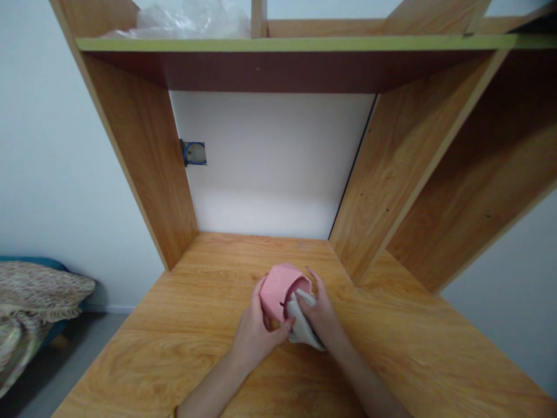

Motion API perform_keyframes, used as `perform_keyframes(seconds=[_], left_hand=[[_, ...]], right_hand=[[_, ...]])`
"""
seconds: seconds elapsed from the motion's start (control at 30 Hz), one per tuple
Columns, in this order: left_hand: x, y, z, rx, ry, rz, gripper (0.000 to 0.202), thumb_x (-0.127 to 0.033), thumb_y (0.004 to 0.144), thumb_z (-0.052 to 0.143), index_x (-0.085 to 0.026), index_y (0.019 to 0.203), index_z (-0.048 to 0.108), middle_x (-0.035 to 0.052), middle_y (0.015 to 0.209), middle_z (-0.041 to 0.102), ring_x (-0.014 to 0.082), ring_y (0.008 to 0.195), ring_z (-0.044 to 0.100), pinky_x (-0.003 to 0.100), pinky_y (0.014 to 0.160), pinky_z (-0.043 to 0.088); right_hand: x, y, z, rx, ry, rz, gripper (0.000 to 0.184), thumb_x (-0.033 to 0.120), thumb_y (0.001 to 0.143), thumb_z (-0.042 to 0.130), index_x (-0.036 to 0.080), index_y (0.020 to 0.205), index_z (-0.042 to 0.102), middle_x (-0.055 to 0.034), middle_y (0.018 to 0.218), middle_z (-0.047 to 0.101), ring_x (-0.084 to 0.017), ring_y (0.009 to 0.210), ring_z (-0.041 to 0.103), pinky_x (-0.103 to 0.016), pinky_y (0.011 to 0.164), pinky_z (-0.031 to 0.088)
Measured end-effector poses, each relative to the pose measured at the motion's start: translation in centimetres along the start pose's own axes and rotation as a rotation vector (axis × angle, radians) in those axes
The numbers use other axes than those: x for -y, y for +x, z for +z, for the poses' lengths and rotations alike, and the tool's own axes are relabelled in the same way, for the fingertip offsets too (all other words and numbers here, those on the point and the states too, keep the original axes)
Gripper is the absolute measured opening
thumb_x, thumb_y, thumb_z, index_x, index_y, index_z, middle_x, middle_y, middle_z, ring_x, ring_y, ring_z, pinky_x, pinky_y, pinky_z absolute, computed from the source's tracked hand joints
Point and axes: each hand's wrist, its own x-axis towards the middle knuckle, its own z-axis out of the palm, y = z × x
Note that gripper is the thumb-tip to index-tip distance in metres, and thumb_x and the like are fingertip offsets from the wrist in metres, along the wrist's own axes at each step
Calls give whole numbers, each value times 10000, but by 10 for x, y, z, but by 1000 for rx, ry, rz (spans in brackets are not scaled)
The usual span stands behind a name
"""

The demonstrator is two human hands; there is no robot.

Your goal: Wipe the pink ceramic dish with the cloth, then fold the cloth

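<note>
A pink faceted cup-like container (278, 287) is tipped on its side above the wooden desk, its opening turned toward the lower right. My left hand (257, 326) grips it from the left, fingers behind and thumb near the rim. In my right hand (321, 313) is a white cloth (303, 328), bunched at the container's mouth and hanging down below it. Part of the cloth and some right-hand fingertips are at or inside the opening, so how far in they reach is hidden.
The wooden desk top (209, 296) spreads around my hands, with upright side panels (143, 145) and a shelf (278, 44) above. Clear plastic wrapping (195, 20) lies on the shelf. An open wall socket box (195, 153) shows at the back. A patterned blanket (39, 290) is at far left.
</note>
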Motion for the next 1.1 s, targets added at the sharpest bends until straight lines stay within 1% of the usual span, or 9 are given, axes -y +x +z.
perform_keyframes(seconds=[0.2, 0.3, 0.37, 0.47, 0.57, 0.67, 0.8, 0.9, 1.1], left_hand=[[-7, 0, -3, -24, 60, 37, 776, -325, 664, 627, -163, 1293, 204, 125, 1276, 409, 223, 1120, 444, 317, 900, 393], [-10, 0, -6, -8, 116, 40, 776, -342, 666, 620, -164, 1298, 206, 121, 1268, 428, 233, 1114, 453, 340, 910, 384], [-10, 0, -8, 22, 166, 26, 783, -362, 661, 618, -171, 1303, 214, 117, 1244, 461, 244, 1073, 489, 357, 889, 400], [-10, -1, -9, 58, 233, -4, 798, -387, 644, 622, -185, 1310, 232, 100, 1128, 560, 247, 953, 564, 358, 821, 441], [-9, -1, -11, 32, 286, -7, 805, -396, 623, 625, -190, 1309, 259, 88, 1035, 608, 248, 864, 595, 355, 771, 462], [-9, 0, -15, 12, 343, 16, 778, -415, 628, 608, -167, 1297, 296, 89, 967, 629, 250, 811, 606, 357, 742, 471], [-8, 0, -18, 11, 383, 24, 725, -458, 653, 571, -149, 1269, 346, 96, 936, 636, 255, 813, 608, 365, 748, 469], [-7, 0, -17, 34, 392, 16, 743, -479, 661, 561, -137, 1280, 331, 108, 943, 635, 263, 807, 610, 377, 736, 472], [-9, 0, -17, 33, 346, -23, 773, -485, 681, 554, -164, 1320, 262, 102, 973, 629, 245, 789, 612, 357, 730, 466]], right_hand=[[0, 0, -1, 17, -82, 29, 719, 222, 639, 547, 164, 1292, 252, -11, 831, 587, -159, 695, 584, -275, 643, 465], [4, 1, -3, 14, -116, 40, 741, 229, 641, 550, 163, 1308, 233, 14, 745, 583, -147, 614, 574, -263, 595, 460], [7, 2, -5, 2, -152, 34, 751, 239, 640, 556, 152, 1314, 235, 32, 657, 569, -146, 551, 557, -258, 549, 452], [12, 2, -8, -5, -210, 12, 764, 255, 629, 573, 148, 1316, 256, 45, 572, 551, -153, 494, 537, -255, 492, 433], [14, 0, -8, 7, -245, -10, 751, 259, 625, 571, 158, 1310, 279, 64, 509, 528, -148, 442, 520, -243, 441, 407], [13, -2, -6, 63, -235, -28, 743, 230, 626, 554, 153, 1310, 273, 75, 470, 510, -145, 416, 510, -235, 412, 397], [11, -5, -2, 153, -208, -16, 743, 200, 636, 536, 152, 1314, 237, 73, 485, 527, -154, 435, 523, -243, 418, 413], [10, -6, -3, 192, -152, -13, 702, 185, 660, 498, 155, 1308, 230, 63, 537, 549, -153, 482, 549, -252, 462, 438], [12, -6, -6, 165, -89, -8, 644, 152, 673, 463, 180, 1288, 272, 54, 593, 554, -140, 552, 559, -265, 575, 455]])
